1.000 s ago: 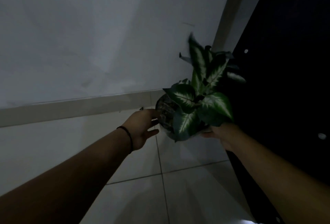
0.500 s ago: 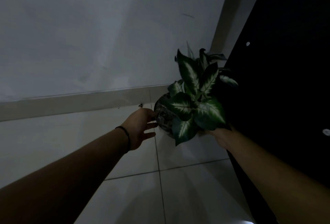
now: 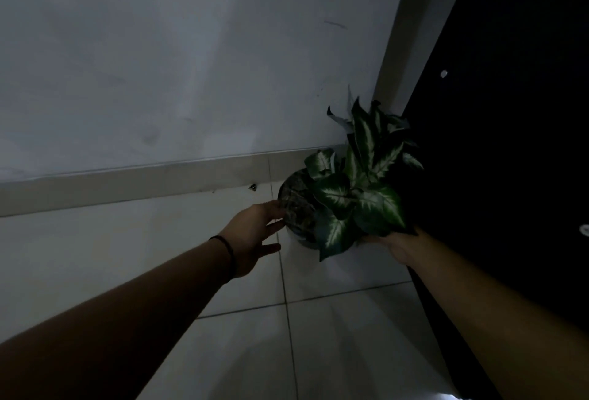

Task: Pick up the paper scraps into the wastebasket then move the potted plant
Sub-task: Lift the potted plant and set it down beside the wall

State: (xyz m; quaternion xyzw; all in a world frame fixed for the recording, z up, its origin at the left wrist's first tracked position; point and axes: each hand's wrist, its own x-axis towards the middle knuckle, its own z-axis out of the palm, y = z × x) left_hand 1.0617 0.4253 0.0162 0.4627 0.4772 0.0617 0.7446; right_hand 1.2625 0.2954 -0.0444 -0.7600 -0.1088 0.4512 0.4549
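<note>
While the room is dim and detail is scarce, the head view lists as follows.

Item: potted plant (image 3: 347, 195), variegated leaves, pot tilted toward the camera, low over the pale tiled floor (image 3: 334, 336) near the corner where the skirting board (image 3: 143, 182) meets a dark door or panel (image 3: 510, 144). Whether the pot base touches the tiles cannot be told.

Item: left hand (image 3: 255, 233), black wristband (image 3: 228, 253) behind it, fingers spread, fingertips touching the pot's left rim; an open, steadying contact, not a closed grasp.

Item: right hand (image 3: 395, 246), under the leaves at the pot's right side, apparently bearing the pot; its fingers are hidden by foliage, so the closure cannot be told.

Item: small dark speck (image 3: 252, 187) on the floor by the skirting; identity unclear. No paper scraps or wastebasket in view.

Handling note, as judgement: the step is setting the plant down. Level the pot before release, keep both hands low on the pot wall, not on the leaves, and let go only once the base sits flat, clear of the door's swing.
</note>
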